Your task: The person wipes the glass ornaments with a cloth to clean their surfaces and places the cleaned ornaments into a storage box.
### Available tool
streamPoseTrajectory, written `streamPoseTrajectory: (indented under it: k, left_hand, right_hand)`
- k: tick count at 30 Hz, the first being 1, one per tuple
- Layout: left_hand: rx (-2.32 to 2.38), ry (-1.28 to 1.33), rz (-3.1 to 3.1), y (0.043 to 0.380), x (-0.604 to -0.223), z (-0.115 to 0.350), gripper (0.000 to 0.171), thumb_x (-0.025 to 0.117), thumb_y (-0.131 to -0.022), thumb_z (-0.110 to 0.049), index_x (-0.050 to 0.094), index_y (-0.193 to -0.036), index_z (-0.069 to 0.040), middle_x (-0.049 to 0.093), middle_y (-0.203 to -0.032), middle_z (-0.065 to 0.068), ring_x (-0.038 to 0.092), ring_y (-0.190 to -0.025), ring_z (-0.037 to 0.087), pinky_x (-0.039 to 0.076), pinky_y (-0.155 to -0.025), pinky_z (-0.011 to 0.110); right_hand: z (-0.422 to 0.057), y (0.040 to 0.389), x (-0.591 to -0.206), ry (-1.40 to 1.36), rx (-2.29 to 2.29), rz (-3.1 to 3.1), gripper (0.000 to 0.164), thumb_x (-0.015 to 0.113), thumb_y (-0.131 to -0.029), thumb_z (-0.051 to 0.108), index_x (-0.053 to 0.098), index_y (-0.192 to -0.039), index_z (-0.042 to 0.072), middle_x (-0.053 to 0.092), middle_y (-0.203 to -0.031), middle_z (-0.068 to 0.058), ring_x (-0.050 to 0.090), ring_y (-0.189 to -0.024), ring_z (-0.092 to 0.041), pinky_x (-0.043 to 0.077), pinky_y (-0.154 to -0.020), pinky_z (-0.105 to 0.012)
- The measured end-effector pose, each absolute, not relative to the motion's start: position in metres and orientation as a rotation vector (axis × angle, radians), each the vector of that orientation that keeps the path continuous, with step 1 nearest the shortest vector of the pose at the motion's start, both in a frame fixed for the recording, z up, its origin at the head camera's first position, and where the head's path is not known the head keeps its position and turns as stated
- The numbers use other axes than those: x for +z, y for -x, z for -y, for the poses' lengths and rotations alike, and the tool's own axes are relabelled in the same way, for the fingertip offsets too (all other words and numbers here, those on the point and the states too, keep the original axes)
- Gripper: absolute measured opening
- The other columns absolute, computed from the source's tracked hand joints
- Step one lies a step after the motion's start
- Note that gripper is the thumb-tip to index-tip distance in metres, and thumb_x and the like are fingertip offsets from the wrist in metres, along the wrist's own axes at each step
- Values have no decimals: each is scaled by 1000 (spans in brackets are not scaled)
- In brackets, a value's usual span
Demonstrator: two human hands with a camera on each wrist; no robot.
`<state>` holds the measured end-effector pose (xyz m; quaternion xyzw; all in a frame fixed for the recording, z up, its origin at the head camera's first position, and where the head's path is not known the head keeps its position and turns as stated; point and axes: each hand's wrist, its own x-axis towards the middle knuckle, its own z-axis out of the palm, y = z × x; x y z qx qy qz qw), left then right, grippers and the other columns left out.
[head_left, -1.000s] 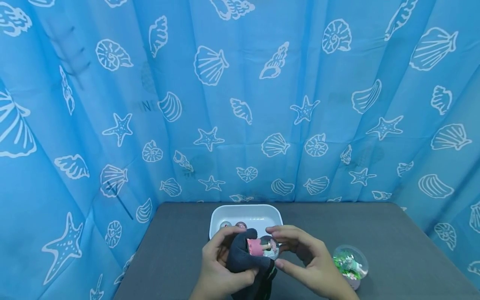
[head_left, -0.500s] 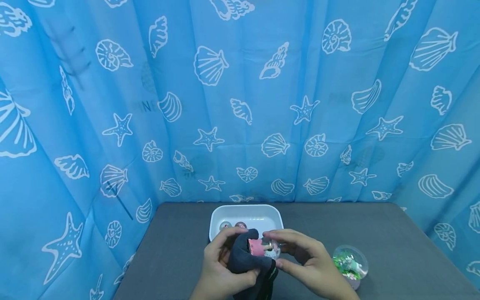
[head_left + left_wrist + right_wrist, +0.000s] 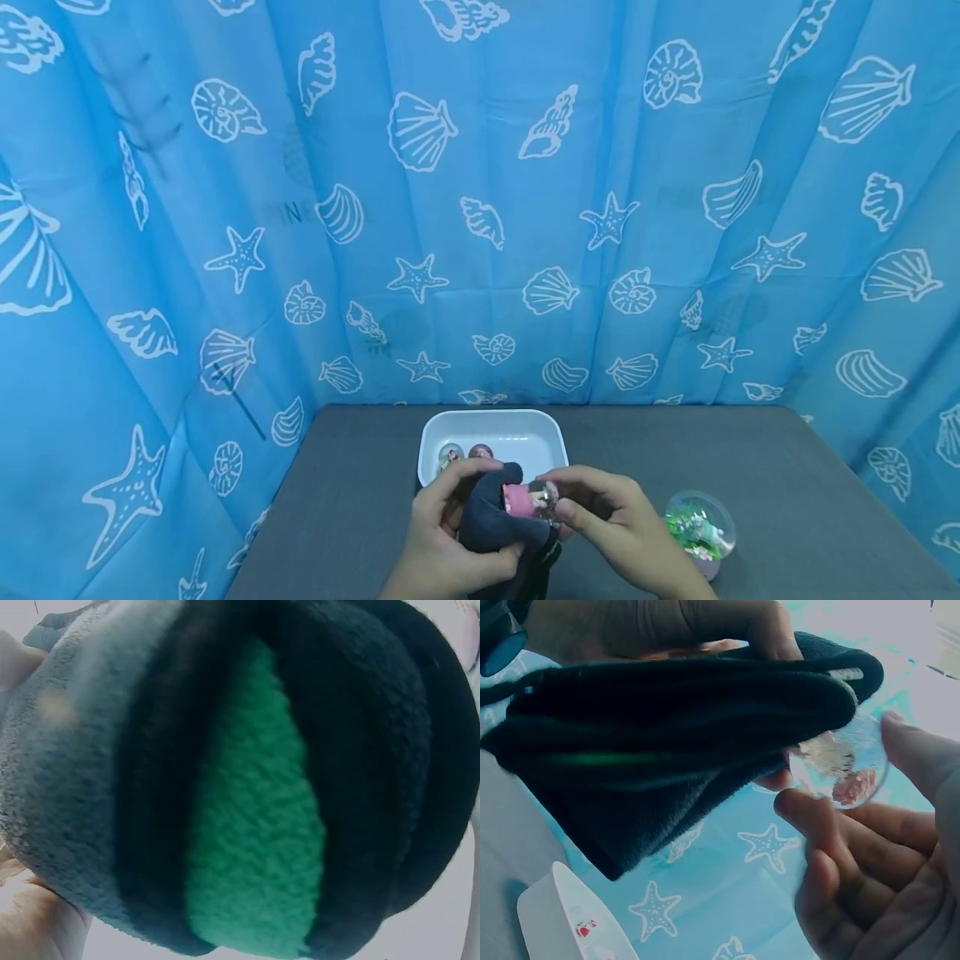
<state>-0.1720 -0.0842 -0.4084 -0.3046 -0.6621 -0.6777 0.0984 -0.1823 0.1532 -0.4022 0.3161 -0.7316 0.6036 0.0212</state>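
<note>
A small snow globe with a pink base (image 3: 517, 500) and a clear dome (image 3: 851, 769) lies on its side between both hands. My left hand (image 3: 450, 533) grips a dark grey cloth (image 3: 483, 510) folded around the base. With curled fingers and thumb, my right hand (image 3: 618, 517) holds the dome at its right end. In the right wrist view, the right thumb and fingers (image 3: 817, 825) touch opposite sides of the dome, and the cloth hangs down on the left. The cloth's green stripe (image 3: 255, 825) fills the middle of the left wrist view, hiding the globe there.
A white tray (image 3: 528, 450) stands behind the hands, with two small snow globes inside, one greyish (image 3: 450, 454) and one pinkish (image 3: 481, 451). A larger snow globe (image 3: 701, 529) with green decoration stands on the grey table (image 3: 352, 500) at right. A blue shell-print curtain (image 3: 480, 250) hangs behind.
The right fingers have shifted and drawn in around the dome, with the thumb higher on it. The left hand, cloth and globe have moved slightly right and down.
</note>
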Motion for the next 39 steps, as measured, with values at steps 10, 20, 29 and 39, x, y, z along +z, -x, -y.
streamPoseTrajectory:
  k: [10, 20, 29, 39]
  left_hand:
    - [-1883, 974, 1867, 177, -415, 83, 72, 86, -67, 3, 53, -130, -5, 62, -120, 12, 68, -102, 24, 59, -89, 37]
    - [-1840, 981, 1824, 176, -411, 85, 73, 85, -64, 8, 54, -129, -3, 63, -118, 14, 67, -99, 24, 59, -88, 38]
    - [-1870, 954, 1879, 177, -413, 87, 71, 87, -69, -2, 54, -132, -8, 62, -124, 11, 67, -103, 26, 58, -90, 38]
    - [-1870, 991, 1901, 177, -413, 88, 74, 87, -71, -4, 51, -136, -9, 58, -129, 10, 65, -109, 27, 56, -93, 38]
  right_hand:
    - [-150, 187, -407, -1021, 1968, 2219, 27, 45, -101, -2, 62, -122, 2, 66, -89, -12, 60, -63, -17, 55, -55, -32]
    - [-146, 185, -403, -1056, 1984, 2219, 33, 42, -102, -3, 56, -131, 2, 69, -113, -6, 66, -84, -18, 60, -68, -33]
    - [-145, 183, -404, -981, 1963, 2215, 32, 47, -100, -2, 58, -130, 2, 69, -112, -7, 67, -88, -17, 60, -70, -33]
    - [-145, 180, -400, -961, 1934, 2142, 35, 50, -98, -6, 57, -131, 1, 69, -115, -11, 69, -97, -15, 61, -74, -34]
